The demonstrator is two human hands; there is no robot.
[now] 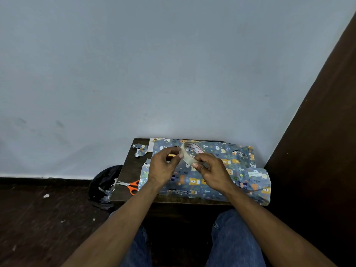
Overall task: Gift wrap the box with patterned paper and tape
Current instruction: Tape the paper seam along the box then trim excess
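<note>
A roll of clear tape (190, 152) is held up over the small dark table (127, 170). My right hand (211, 171) grips the roll from below, thumb against its rim. My left hand (164, 165) pinches at the roll's outer edge with thumb and forefinger. Beneath both hands lies blue patterned paper (238, 170) with animal prints, spread and crumpled over the table top. The box is hidden under the paper, so its outline cannot be made out.
Orange-handled scissors (130, 185) lie at the table's left front edge. Torn paper scraps (140, 150) sit at the back left corner. A black plastic bag (104, 186) rests on the floor left of the table. A dark wooden panel (317, 141) stands close on the right.
</note>
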